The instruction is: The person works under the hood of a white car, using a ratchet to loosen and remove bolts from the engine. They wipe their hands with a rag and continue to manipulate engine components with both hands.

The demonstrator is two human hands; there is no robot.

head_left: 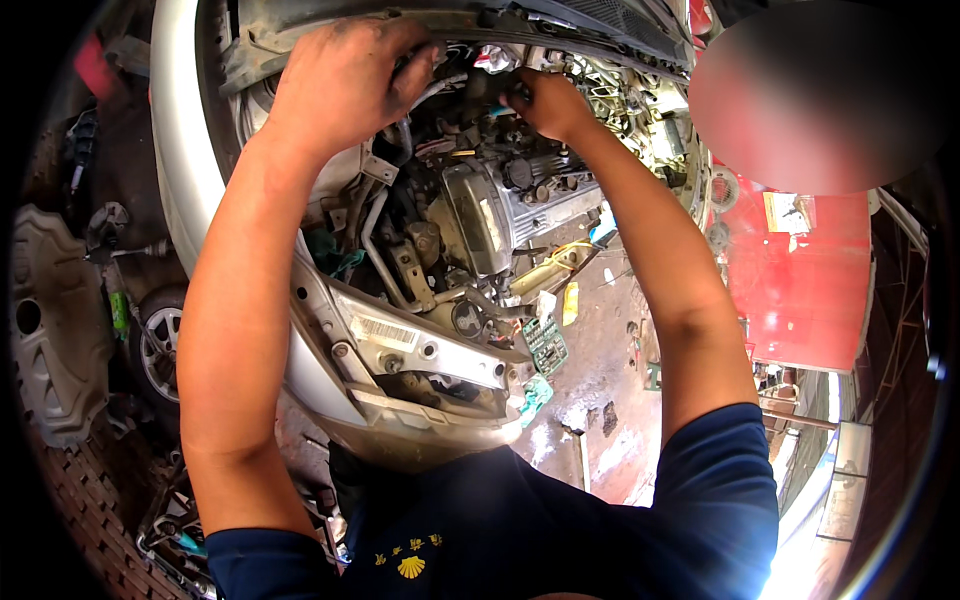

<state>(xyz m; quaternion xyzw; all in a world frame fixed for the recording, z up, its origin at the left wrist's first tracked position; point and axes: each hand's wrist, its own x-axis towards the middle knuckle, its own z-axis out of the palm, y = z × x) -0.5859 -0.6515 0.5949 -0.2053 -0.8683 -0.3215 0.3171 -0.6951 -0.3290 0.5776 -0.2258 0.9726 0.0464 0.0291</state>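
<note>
Left hand [345, 88] and right hand [553, 106] reach beyond the engine [535, 210], apparently mid-repair; fingers curled, hold unclear; careful feel likely needed next.

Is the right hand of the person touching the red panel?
No, the right hand is near the engine, clearly apart from the red panel farther to the right.

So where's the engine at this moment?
Head view, upper middle, slightly right of centre: the engine lies between the left forearm and right forearm, just below the right hand in the picture.
</note>
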